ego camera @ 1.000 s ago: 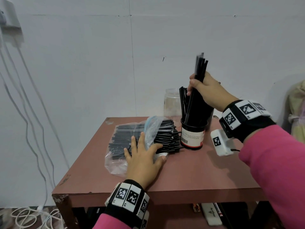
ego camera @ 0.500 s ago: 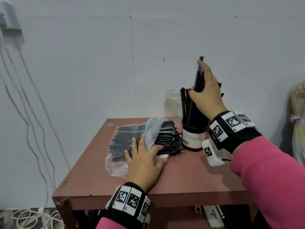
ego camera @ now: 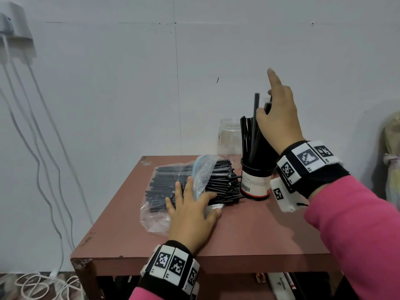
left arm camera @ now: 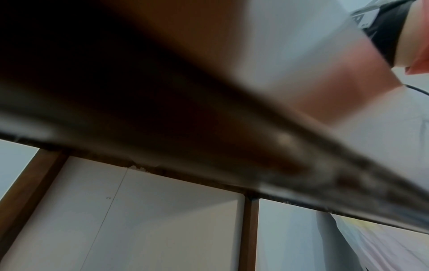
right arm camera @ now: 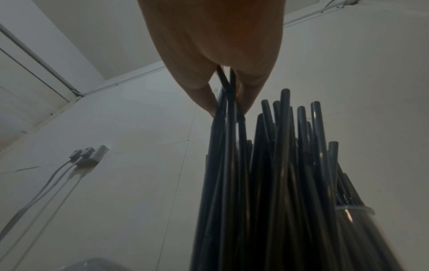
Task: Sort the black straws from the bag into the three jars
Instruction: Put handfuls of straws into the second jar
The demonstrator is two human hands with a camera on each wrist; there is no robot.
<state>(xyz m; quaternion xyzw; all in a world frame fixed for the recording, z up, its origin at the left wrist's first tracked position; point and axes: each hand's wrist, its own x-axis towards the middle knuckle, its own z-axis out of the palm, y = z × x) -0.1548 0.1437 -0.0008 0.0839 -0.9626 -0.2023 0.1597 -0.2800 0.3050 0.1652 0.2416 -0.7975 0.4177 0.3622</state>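
A clear plastic bag (ego camera: 152, 215) of black straws (ego camera: 218, 180) lies on the brown table (ego camera: 249, 234). My left hand (ego camera: 190, 210) lies flat on the bag with its fingers spread. A labelled jar (ego camera: 255, 186) to the right of the bag is packed with upright straws (right arm camera: 278, 183). Above that jar, my right hand (ego camera: 267, 106) pinches a few straws (right arm camera: 228, 117) whose lower ends stand among the others; its index finger points up. An empty clear jar (ego camera: 228, 137) stands behind. No third jar shows. The left wrist view gives only the blurred table edge (left arm camera: 209, 146).
White cables (ego camera: 32, 126) hang from a wall box (ego camera: 15, 33) at the left and coil on the floor (ego camera: 36, 284). A pale cloth bundle (ego camera: 391, 159) sits at the far right. Boxes and markers (ego camera: 279, 284) lie on the shelf under the table.
My right hand has lowered its straws into the labelled jar, so they stick up far less, and its index finger has straightened. The left hand has stayed on the bag.
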